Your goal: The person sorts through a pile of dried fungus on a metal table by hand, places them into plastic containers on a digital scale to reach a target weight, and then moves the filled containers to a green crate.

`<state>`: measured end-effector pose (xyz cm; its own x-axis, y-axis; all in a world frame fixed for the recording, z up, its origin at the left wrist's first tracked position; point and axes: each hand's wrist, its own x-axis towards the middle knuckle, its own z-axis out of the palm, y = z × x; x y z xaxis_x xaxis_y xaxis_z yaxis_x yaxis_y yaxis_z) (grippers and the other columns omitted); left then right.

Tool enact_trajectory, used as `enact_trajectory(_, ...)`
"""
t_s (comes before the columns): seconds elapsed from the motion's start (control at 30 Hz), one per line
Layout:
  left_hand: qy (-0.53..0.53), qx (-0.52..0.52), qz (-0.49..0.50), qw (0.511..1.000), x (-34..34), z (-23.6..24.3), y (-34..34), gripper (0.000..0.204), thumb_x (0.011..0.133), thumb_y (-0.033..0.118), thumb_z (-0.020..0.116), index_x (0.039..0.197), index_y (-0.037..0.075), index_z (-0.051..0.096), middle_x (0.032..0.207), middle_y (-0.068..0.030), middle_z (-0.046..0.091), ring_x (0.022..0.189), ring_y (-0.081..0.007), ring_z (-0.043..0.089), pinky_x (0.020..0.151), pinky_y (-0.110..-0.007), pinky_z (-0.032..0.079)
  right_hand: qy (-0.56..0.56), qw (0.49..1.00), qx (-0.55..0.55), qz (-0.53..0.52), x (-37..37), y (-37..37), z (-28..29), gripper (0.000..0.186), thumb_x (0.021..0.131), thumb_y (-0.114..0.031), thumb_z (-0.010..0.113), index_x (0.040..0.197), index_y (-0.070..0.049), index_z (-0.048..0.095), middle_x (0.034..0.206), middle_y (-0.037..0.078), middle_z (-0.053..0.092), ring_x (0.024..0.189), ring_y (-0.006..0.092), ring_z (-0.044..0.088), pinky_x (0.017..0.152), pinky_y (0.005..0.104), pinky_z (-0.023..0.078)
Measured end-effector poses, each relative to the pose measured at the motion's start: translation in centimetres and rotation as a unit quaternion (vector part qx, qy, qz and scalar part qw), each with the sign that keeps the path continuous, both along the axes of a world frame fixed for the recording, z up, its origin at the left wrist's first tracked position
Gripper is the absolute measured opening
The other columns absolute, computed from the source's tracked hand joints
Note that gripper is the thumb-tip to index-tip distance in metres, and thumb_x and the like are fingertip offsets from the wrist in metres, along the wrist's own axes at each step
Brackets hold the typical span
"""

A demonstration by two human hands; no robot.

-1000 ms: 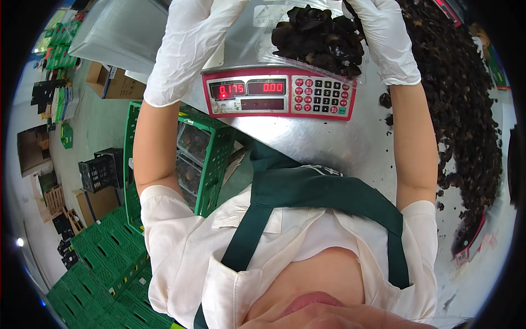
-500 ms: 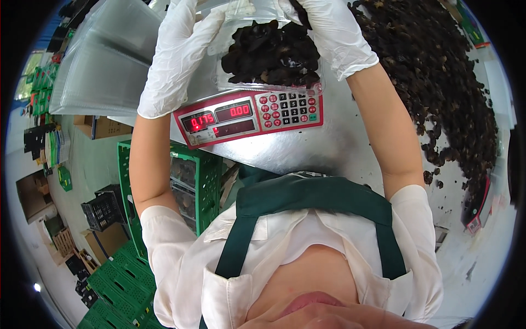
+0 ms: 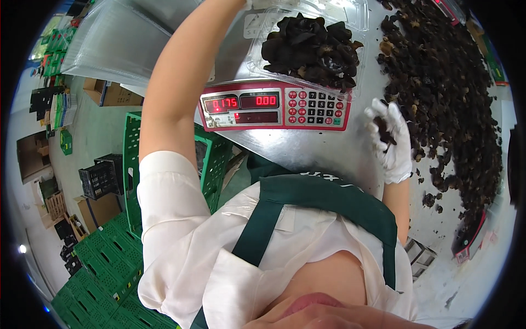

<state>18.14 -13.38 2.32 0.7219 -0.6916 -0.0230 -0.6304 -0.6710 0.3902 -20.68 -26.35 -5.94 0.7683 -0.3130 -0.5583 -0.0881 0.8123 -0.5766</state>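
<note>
A clear plastic clamshell box [image 3: 257, 64] lies with its lid open on a red-framed digital scale [image 3: 278, 127] with lit red digits. Dark wood ear mushrooms [image 3: 309, 49] are heaped in the box. My right hand [image 3: 395, 148], in a white glove, is palm up beside the scale's right end. Its fingers curl around a small dark piece of wood ear mushroom [image 3: 386, 131]. My left arm stretches forward past the scale's left end. Only a sliver of my gloved left hand [image 3: 249, 5] shows at the top edge; its fingers are hidden.
Loose wood ear mushrooms [image 3: 438, 93] cover the right side of the metal table [image 3: 274, 143]. Nested clear plastic boxes [image 3: 118, 41] stand at the far left. Green crates [image 3: 104, 252] are stacked on the floor to the left, and one green crate [image 3: 216, 164] stands against the table's edge.
My right hand has left the box and come down to the right, with a mushroom piece in it. My left hand has reached farther forward, almost out of view.
</note>
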Motion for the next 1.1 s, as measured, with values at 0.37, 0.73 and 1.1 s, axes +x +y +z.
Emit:
enact_trajectory(0.37,0.156,-0.263,-0.116,0.945,-3.4,4.4,9.6,0.046,0.095,0.005,0.065,0.14,0.003,0.057,0.129,-0.0057,0.06,0.115,-0.0151,0.059,0.098,-0.029,0.047,-0.011,0.921,-0.331,0.206,3.0,1.5,5.7,0.054,0.104,-0.053,0.052,0.095,-0.006,0.078,0.069,0.001,0.064,0.07,0.0092,0.06,0.057,0.0232,0.044)
enact_trajectory(0.73,0.328,-0.213,-0.004,0.92,-12.4,0.3,14.6,0.067,0.096,0.011,0.067,0.158,0.015,0.041,0.096,-0.0049,0.07,0.078,-0.0066,0.064,0.068,-0.021,0.052,-0.055,0.917,-0.264,0.295,7.3,0.6,4.5,0.037,0.102,-0.035,0.067,0.09,0.0,0.072,0.063,-0.003,0.062,0.059,0.0048,0.054,0.054,0.0204,0.04)
enact_trajectory(1.1,0.473,-0.506,0.089,0.716,-22.8,-4.5,18.3,0.088,0.085,-0.003,0.064,0.162,0.007,0.022,0.076,-0.0083,0.067,0.053,-0.0124,0.064,0.046,-0.023,0.045,-0.013,0.933,-0.335,0.133,1.9,5.1,2.9,0.018,0.099,-0.017,0.058,0.089,-0.003,0.062,0.075,-0.001,0.059,0.052,0.0038,0.044,0.044,0.0196,0.029)
